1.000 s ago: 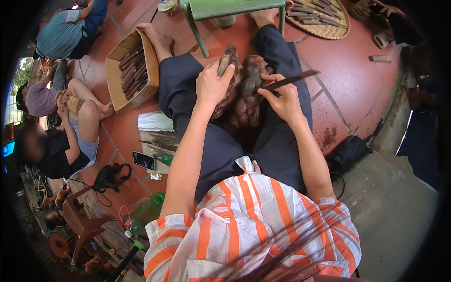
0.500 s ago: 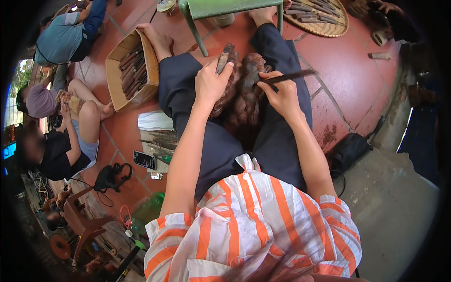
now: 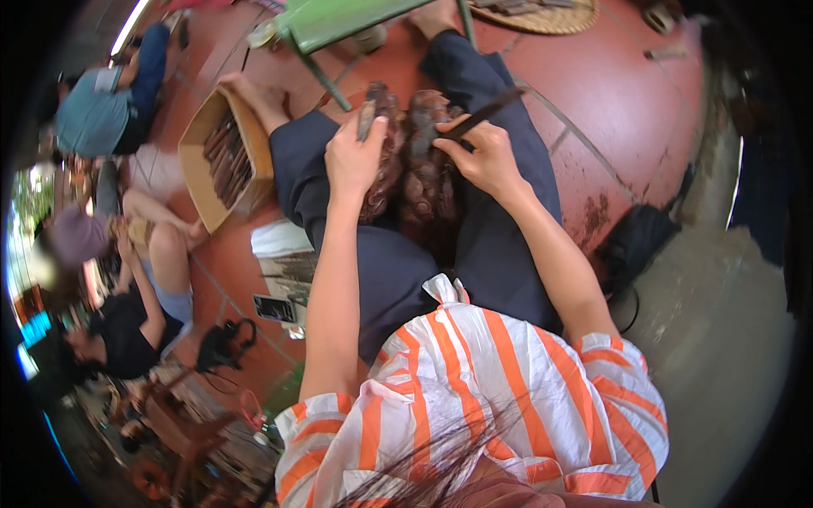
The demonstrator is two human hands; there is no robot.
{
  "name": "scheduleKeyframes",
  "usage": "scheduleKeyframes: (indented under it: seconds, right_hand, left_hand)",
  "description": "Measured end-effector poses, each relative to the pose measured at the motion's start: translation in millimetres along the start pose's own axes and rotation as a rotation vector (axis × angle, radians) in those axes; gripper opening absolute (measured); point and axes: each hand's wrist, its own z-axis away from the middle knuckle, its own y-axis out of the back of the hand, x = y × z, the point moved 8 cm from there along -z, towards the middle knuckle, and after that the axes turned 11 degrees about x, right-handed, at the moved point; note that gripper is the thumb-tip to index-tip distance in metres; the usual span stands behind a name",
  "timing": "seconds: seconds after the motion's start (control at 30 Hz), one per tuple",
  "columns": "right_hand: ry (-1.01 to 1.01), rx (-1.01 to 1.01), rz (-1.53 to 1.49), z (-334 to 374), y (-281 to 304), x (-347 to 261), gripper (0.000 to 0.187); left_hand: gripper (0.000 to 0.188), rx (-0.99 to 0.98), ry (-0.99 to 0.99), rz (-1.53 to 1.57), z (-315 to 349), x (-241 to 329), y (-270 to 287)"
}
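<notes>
Two dark brown, knobbly carved pieces, wooden by their look, stand side by side between my knees. My left hand is closed around a short worn tool handle and rests against the left carving. What the handle's other end carries is hidden. My right hand is closed on a long, flat dark strip, perhaps a file or blade. Its free end points up and to the right, beyond my thigh. The right fingers are at the upper part of the right carving.
A green stool stands in front of me. On the left is a cardboard box of brown-handled tools, with a phone nearer me. A woven tray lies at the far right. Several people sit on the left; a black bag is at right.
The whole view has shifted, moving the surroundings within the picture. The dark strip in my right hand has swung from nearly level to slanting upward. Both hands keep their holds.
</notes>
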Motion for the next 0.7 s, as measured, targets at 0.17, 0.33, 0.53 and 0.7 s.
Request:
scheduleKeyframes:
  seconds: [0.17,0.33,0.53,0.7]
  right_hand:
    - [-0.018,-0.084,-0.136,0,2,1,0.024]
    - [0.092,-0.098,-0.076,2,1,-4,0.028]
    - [0.018,-0.085,-0.013,5,-5,4,0.025]
    - [-0.044,-0.071,-0.110,1,1,2,0.023]
  left_hand:
    - [0.033,-0.036,0.023,0.009,-1,-1,-1]
    - [0.033,-0.036,-0.002,0.029,-1,4,-3]
    - [0.033,-0.053,0.030,0.021,1,4,-5]
    - [0.035,-0.044,0.018,0.002,-1,-5,-2]
